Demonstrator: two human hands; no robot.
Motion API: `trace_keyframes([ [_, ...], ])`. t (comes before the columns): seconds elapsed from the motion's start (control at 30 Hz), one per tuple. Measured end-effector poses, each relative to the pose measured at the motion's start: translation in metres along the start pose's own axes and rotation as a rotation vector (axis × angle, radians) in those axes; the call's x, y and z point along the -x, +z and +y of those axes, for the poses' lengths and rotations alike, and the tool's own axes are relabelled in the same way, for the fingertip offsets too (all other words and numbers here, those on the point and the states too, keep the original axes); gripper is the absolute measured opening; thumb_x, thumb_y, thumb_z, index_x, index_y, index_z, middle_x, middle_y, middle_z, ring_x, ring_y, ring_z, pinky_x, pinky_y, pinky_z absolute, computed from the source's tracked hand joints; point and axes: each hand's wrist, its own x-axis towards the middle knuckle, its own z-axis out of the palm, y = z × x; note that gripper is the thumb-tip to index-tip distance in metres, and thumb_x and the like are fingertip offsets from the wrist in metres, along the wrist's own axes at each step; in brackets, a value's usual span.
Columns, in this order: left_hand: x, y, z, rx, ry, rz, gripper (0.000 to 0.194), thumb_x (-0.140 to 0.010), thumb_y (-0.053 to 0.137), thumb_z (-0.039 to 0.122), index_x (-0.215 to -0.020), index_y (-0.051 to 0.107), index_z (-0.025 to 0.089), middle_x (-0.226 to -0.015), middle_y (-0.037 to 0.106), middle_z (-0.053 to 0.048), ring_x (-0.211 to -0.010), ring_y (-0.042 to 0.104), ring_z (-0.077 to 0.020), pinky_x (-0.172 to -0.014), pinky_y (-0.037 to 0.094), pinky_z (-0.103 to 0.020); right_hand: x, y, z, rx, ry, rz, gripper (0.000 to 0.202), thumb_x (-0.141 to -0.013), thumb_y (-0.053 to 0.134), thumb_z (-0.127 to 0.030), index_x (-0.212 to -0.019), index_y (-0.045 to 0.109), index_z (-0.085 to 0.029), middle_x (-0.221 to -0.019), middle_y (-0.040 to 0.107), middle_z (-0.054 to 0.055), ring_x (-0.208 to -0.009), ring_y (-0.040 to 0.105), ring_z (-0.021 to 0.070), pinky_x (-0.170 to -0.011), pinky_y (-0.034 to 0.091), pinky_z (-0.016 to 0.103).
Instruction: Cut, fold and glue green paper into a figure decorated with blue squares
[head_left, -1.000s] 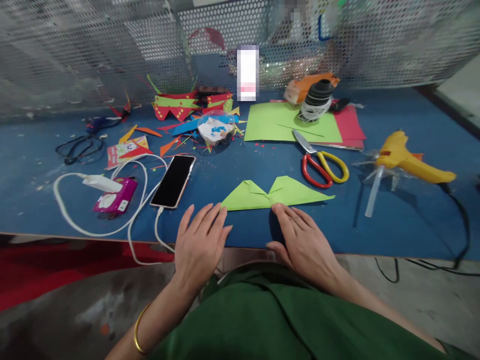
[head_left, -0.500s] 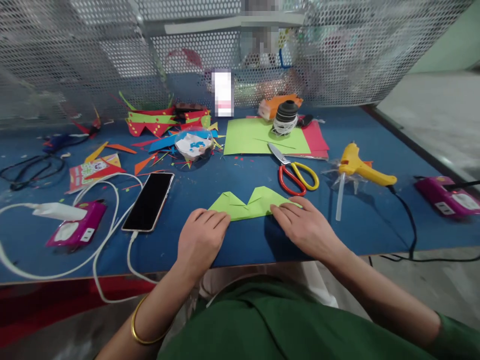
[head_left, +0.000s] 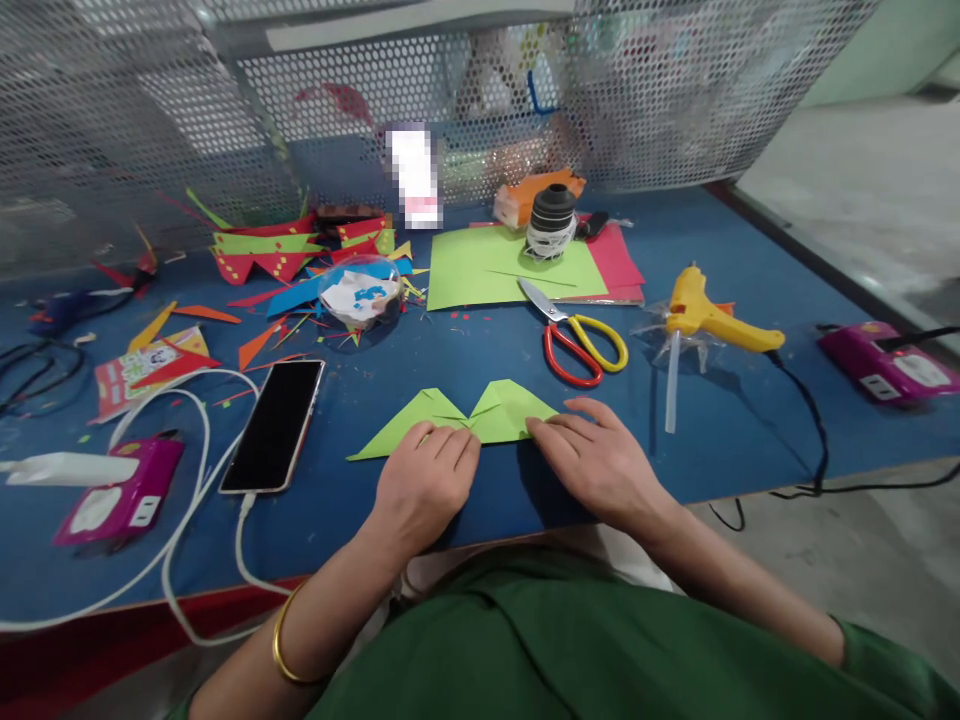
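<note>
A folded light-green sheet of paper (head_left: 506, 408), with two raised peaks and a notch between them, lies near the front of the blue table. My left hand (head_left: 429, 482) has its curled fingers on the paper's lower edge, close under the notch. To its left the pointed end of the paper shows uncovered. On the right part of the same edge, my right hand (head_left: 600, 465) grips with bent fingers, its thumb hidden. Just beyond the right hand lie scissors (head_left: 574, 345) with one red and one yellow handle, blades partly apart.
A yellow glue gun (head_left: 720, 318) stands at right, its cord running over the front edge. Left are a phone (head_left: 274, 428) on a white cable and a purple power strip (head_left: 120, 490). Green sheets (head_left: 465, 268), red paper masks (head_left: 262, 255) and scraps lie behind.
My left hand has slid right along the paper's lower edge towards the notch, baring the left tip. The right hand still grips the right part. The camera view has shifted slightly.
</note>
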Motion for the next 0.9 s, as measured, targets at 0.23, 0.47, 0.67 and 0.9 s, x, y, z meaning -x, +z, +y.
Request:
trace_keyframes([
  [0.23,0.002,0.001,0.003,-0.023,-0.003,0.022,0.022,-0.094,0.049,0.006,-0.095,0.071,0.008,-0.091,0.076,-0.011,-0.079,0.067,-0.0204,-0.075,0.047,-0.036,0.031,-0.025,0.014,0.061,0.222,-0.021,0.023,-0.095,0.056,-0.010,-0.116,0.064,-0.008,-0.104,0.077,0.012,-0.101,0.069,0.0225,-0.100,0.044,0.039],
  [0.47,0.000,-0.005,0.014,0.006,-0.066,-0.006,0.021,-0.097,0.047,0.009,-0.097,0.068,0.013,-0.089,0.076,-0.005,-0.076,0.066,-0.0181,-0.086,0.044,-0.038,-0.011,-0.012,-0.022,-0.179,0.201,-0.008,0.015,-0.094,0.060,-0.017,-0.104,0.071,-0.019,-0.104,0.074,0.006,-0.094,0.063,0.0198,-0.082,0.042,0.035],
  [0.67,0.003,-0.005,0.010,0.124,-0.156,-0.025,0.017,-0.097,0.051,0.010,-0.099,0.067,0.016,-0.092,0.077,-0.002,-0.078,0.066,-0.0175,-0.086,0.042,-0.040,-0.029,0.011,-0.033,-0.279,0.217,-0.078,0.017,-0.096,0.057,-0.018,-0.087,0.072,-0.019,-0.084,0.070,0.003,-0.079,0.056,0.0179,-0.072,0.035,0.034],
  [0.9,0.007,-0.002,0.001,0.205,-0.214,-0.047,0.019,-0.099,0.051,0.015,-0.091,0.067,0.020,-0.090,0.077,0.002,-0.079,0.067,-0.0145,-0.089,0.042,-0.037,-0.030,0.012,-0.033,-0.310,0.242,-0.064,0.020,-0.098,0.056,-0.019,-0.084,0.070,-0.018,-0.084,0.070,0.003,-0.077,0.055,0.0174,-0.074,0.035,0.033],
])
